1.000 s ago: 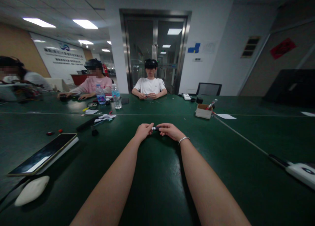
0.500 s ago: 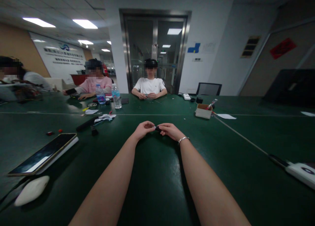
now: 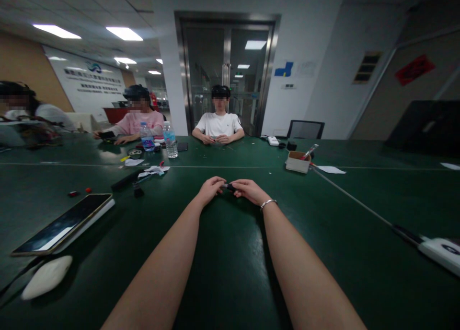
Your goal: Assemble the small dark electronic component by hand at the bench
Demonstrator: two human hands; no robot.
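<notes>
Head view: left hand (image 3: 211,191) pinches the silvery end of a small black part (image 3: 230,187), right hand (image 3: 249,191) its dark end, above the green table (image 3: 230,253). Beyond, right: open carton (image 3: 297,166), slim stick (image 3: 310,151) poking out, tilted. Left: two clear plastic bottles (image 3: 170,143) upright, contents unclear.

a green table (image 3: 230,272) holds two plastic bottles (image 3: 170,143), a small open box (image 3: 297,166) and white paper (image 3: 332,170).
</notes>
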